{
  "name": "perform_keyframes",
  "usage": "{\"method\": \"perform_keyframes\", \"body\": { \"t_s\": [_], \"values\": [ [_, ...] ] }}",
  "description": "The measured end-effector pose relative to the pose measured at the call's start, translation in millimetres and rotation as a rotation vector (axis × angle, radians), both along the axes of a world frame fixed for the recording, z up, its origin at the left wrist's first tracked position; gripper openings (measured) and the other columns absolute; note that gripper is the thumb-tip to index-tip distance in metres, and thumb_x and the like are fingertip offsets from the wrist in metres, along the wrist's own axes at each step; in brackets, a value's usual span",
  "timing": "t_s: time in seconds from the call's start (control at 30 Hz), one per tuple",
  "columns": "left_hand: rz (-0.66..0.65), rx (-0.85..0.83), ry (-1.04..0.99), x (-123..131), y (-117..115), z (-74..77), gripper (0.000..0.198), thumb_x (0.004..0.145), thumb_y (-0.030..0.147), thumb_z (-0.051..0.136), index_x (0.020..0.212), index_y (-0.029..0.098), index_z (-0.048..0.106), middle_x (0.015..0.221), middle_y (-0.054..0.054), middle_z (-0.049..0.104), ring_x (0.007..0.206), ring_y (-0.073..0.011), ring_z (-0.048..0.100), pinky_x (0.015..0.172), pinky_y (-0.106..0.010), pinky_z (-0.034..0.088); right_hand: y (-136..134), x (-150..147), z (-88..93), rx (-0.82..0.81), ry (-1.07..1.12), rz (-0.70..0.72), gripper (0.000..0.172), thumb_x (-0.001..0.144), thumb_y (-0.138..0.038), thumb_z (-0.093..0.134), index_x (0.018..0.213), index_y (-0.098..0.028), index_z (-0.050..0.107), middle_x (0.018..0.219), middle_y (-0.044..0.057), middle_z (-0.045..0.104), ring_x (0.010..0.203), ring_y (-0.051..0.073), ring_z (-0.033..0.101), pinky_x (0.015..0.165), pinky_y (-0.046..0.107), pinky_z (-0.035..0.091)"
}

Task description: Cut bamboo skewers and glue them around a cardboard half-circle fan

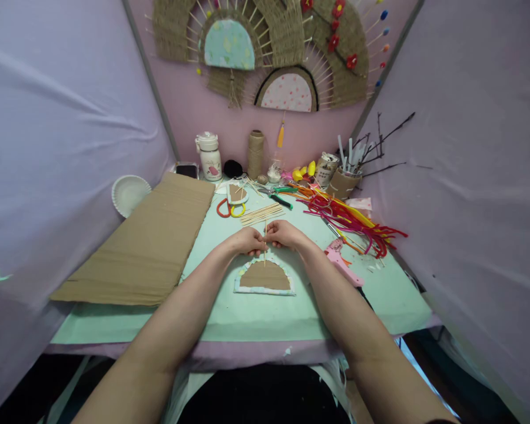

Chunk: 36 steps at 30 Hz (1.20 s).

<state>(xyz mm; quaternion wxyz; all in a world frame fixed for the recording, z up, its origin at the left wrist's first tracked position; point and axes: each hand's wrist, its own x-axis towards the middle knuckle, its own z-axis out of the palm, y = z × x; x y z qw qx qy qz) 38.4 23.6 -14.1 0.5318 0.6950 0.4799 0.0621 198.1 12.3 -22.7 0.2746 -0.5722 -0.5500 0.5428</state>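
Observation:
My left hand (pixel 246 240) and my right hand (pixel 283 234) meet over the middle of the table, both pinched closed on one thin wooden skewer (pixel 265 242) that stands nearly upright. The skewer's lower end reaches the top edge of a half-round cardboard piece (pixel 265 275) with a pale fabric border, which lies flat on the mint-green table cover (pixel 256 315) just in front of my hands. A loose bundle of more skewers (pixel 261 214) lies just beyond my hands.
A long corrugated cardboard sheet (pixel 145 241) covers the table's left side, with a white paper plate (pixel 129 194) behind it. A pink glue gun (pixel 342 262) and red and yellow pipe cleaners (pixel 351 218) lie at right. Scissors (pixel 230 207), a twine spool (pixel 255 154) and a bottle (pixel 209 156) stand at the back.

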Motion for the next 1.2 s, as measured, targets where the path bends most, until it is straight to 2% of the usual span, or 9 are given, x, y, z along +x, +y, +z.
{"method": "perform_keyframes", "body": {
  "t_s": [0.2,0.77,0.97,1.2],
  "values": [
    [0.009,0.009,-0.016,0.5,1.7,-6.0,0.021,0.069,0.028,0.073,0.059,0.014,0.061,0.047,0.003,0.058,0.038,-0.0051,0.043,0.040,-0.019,0.030,0.0,0.1,-0.3,0.007,-0.006,0.003,0.027,0.071,-0.011,0.076,0.068,-0.018,0.050,0.043,-0.009,0.053,0.036,0.004,0.043,0.038,0.016,0.031],
    [0.002,0.009,-0.010,1.2,3.1,-7.9,0.020,0.068,0.029,0.073,0.061,0.014,0.061,0.046,0.004,0.058,0.038,-0.0050,0.044,0.039,-0.018,0.030,-0.9,-1.8,-1.1,0.037,-0.027,0.000,0.028,0.072,-0.012,0.076,0.072,-0.018,0.049,0.044,-0.010,0.052,0.035,0.004,0.042,0.039,0.016,0.033],
    [-0.007,0.003,-0.021,1.0,3.3,-7.9,0.017,0.071,0.024,0.070,0.060,0.015,0.059,0.046,0.004,0.058,0.037,-0.0052,0.043,0.039,-0.019,0.029,-1.0,-2.1,-1.2,0.037,-0.030,-0.005,0.028,0.073,-0.010,0.075,0.071,-0.018,0.049,0.044,-0.010,0.052,0.036,0.005,0.043,0.039,0.016,0.034],
    [-0.011,0.007,-0.010,-0.1,3.8,-8.4,0.022,0.067,0.031,0.075,0.062,0.015,0.060,0.048,0.004,0.059,0.037,-0.0047,0.044,0.040,-0.019,0.029,-1.8,-2.2,-0.3,0.039,-0.033,0.004,0.025,0.075,-0.009,0.072,0.072,-0.018,0.049,0.045,-0.009,0.053,0.036,0.004,0.043,0.040,0.016,0.033]
  ]
}}
